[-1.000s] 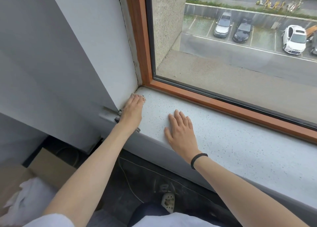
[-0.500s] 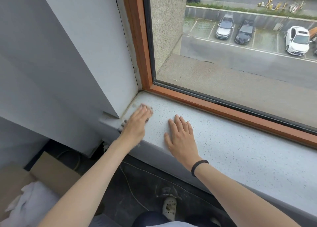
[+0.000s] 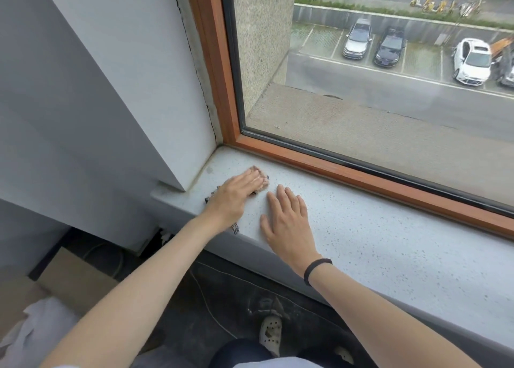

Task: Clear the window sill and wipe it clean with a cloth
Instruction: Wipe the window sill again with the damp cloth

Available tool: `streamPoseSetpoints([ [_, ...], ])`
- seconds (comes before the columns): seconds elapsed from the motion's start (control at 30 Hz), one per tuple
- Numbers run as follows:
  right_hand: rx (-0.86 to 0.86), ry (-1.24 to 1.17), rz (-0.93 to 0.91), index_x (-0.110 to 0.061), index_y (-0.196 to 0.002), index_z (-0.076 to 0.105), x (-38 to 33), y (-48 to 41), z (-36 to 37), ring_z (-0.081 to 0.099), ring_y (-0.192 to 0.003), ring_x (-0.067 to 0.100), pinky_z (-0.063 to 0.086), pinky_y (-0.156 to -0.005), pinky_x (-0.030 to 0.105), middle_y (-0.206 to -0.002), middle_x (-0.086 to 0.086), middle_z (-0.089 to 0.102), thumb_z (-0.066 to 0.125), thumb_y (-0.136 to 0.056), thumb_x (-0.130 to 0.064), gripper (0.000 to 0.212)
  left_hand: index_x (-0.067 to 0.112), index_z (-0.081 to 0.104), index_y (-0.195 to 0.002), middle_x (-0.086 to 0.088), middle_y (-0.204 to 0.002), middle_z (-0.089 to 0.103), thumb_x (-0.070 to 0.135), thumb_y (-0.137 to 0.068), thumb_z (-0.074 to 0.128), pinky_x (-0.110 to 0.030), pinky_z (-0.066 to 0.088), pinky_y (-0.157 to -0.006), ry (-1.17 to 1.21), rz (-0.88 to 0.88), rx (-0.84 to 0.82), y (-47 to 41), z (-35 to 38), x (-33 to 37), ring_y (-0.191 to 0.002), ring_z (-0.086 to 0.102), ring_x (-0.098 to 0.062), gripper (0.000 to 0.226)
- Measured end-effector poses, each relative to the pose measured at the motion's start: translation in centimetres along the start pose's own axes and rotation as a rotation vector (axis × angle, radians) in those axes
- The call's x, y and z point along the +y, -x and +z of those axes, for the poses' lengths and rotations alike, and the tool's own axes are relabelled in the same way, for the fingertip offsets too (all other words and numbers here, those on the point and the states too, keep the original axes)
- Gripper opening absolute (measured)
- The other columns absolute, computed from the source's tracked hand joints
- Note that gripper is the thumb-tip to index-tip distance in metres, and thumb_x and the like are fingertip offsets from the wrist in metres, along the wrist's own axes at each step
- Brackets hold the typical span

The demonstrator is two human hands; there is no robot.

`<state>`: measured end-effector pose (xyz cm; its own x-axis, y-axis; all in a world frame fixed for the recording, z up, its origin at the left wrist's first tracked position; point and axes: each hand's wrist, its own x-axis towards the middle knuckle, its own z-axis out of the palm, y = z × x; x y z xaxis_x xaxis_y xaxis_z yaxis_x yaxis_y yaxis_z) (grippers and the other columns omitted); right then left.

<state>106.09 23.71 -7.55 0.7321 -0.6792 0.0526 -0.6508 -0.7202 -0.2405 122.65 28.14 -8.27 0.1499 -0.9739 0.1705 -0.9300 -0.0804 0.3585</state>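
The speckled pale window sill [image 3: 375, 228] runs from the left wall corner off to the right. My left hand [image 3: 236, 195] lies flat on a small cloth [image 3: 262, 182], pressing it onto the sill near the left corner. Most of the cloth is hidden under the palm; a pinkish edge shows past the fingertips and dark patterned bits stick out at the wrist. My right hand [image 3: 286, 223] rests flat on the bare sill just right of the left one, fingers straight, a black band on its wrist.
An orange-brown window frame [image 3: 361, 178] borders the sill's far side, with glass behind it. A white wall [image 3: 133, 89] closes the left end. Below the sill are a cardboard box [image 3: 75, 278] with white material, cables on a dark floor, and my shoe [image 3: 271, 334].
My left hand has slid the cloth to the right, from against the left wall corner out onto the sill toward my right hand. My right hand has stayed flat in place.
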Motion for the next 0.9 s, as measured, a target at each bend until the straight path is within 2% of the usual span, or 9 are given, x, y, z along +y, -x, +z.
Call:
streamPoseSetpoints([
  [0.17,-0.002,-0.032,-0.018,-0.011,-0.142,0.032,0.8,-0.2,-0.1,0.018,-0.143,0.030,0.005,-0.117,0.041,-0.153,0.014,0.025,0.034,-0.097,-0.037,0.052,0.013,0.046,-0.137,-0.005,-0.143,0.043,-0.014,-0.085,0.035,-0.033,0.028,-0.111,-0.035,-0.445,0.197,-3.3,-0.5,-2.6,-0.131,0.035,-0.023,0.059],
  [0.2,-0.002,-0.035,-0.017,-0.011,-0.142,0.033,0.8,-0.3,-0.1,0.019,-0.143,0.030,0.006,-0.117,0.041,-0.153,0.014,0.026,0.034,-0.097,-0.037,0.052,0.013,0.050,-0.133,-0.008,-0.137,0.047,-0.010,-0.087,0.036,-0.034,0.035,-0.105,-0.018,-0.473,0.232,-3.6,0.2,-0.4,-0.124,0.039,-0.025,0.053],
  [0.27,0.020,-0.045,-0.009,-0.010,-0.140,0.036,1.0,-0.5,-0.2,0.024,-0.141,0.030,0.009,-0.117,0.041,-0.151,0.014,0.030,0.034,-0.096,-0.037,0.051,0.014,0.057,-0.122,-0.011,-0.122,0.050,0.004,-0.093,0.041,-0.033,0.046,-0.086,0.024,-0.317,0.193,-3.6,1.6,3.6,-0.107,0.043,-0.024,0.035],
  [0.37,0.020,-0.081,-0.013,-0.009,-0.139,0.036,1.2,-0.7,-0.4,0.022,-0.142,0.028,0.005,-0.117,0.038,-0.151,0.014,0.029,0.037,-0.096,-0.032,0.049,0.015,0.059,-0.124,-0.016,-0.119,0.044,0.006,-0.094,0.048,-0.032,0.047,-0.073,0.012,-0.089,0.106,-2.9,1.2,3.2,-0.103,0.043,-0.028,0.033],
  [0.47,0.039,-0.147,-0.016,-0.007,-0.135,0.041,1.6,-0.9,-0.7,0.020,-0.142,0.026,0.003,-0.117,0.036,-0.151,0.013,0.029,0.042,-0.094,-0.023,0.044,0.020,0.053,-0.132,-0.014,-0.124,0.042,-0.004,-0.091,0.042,-0.037,0.048,-0.082,-0.105,-0.316,0.158,-3.1,-0.3,-1.0,-0.108,0.039,-0.030,0.048],
  [0.57,0.143,-0.286,0.047,-0.004,-0.124,0.053,1.7,-0.9,-0.8,0.034,-0.134,0.029,0.021,-0.115,0.036,-0.142,0.015,0.042,0.049,-0.091,-0.013,0.034,0.012,0.050,-0.134,-0.013,-0.133,0.044,-0.011,-0.086,0.040,-0.038,0.044,-0.088,-0.114,-0.492,0.243,-4.1,0.1,-0.2,-0.112,0.037,-0.031,0.055],
  [0.67,0.284,-0.440,0.245,-0.002,-0.114,0.060,2.9,-0.3,-1.6,0.045,-0.123,0.027,0.034,-0.109,0.036,-0.129,0.014,0.053,0.052,-0.088,-0.004,0.027,0.015,0.056,-0.128,-0.006,-0.130,0.053,-0.006,-0.087,0.040,-0.036,0.047,-0.082,-0.030,-0.221,0.169,-4.9,2.8,5.5,-0.107,0.042,-0.027,0.049],
  [0.8,0.218,-0.157,0.263,-0.002,-0.113,0.059,7.0,2.7,-1.8,0.046,-0.123,0.035,0.038,-0.106,0.045,-0.130,0.020,0.050,0.056,-0.080,-0.001,0.034,0.011,0.059,-0.126,-0.008,-0.131,0.056,0.003,-0.086,0.038,-0.038,0.047,-0.092,-0.017,0.241,0.022,-4.7,4.8,7.6,-0.111,0.043,-0.025,0.046],
  [0.9,0.177,-0.064,0.353,-0.003,-0.118,0.056,9.9,4.7,-2.4,0.041,-0.127,0.036,0.035,-0.109,0.045,-0.135,0.021,0.044,0.055,-0.081,-0.004,0.037,0.017,0.047,-0.137,-0.003,-0.145,0.043,-0.015,-0.083,0.044,-0.043,0.033,-0.110,-0.060,0.114,0.000,-5.8,4.0,4.1,-0.130,0.038,-0.025,0.063],
])
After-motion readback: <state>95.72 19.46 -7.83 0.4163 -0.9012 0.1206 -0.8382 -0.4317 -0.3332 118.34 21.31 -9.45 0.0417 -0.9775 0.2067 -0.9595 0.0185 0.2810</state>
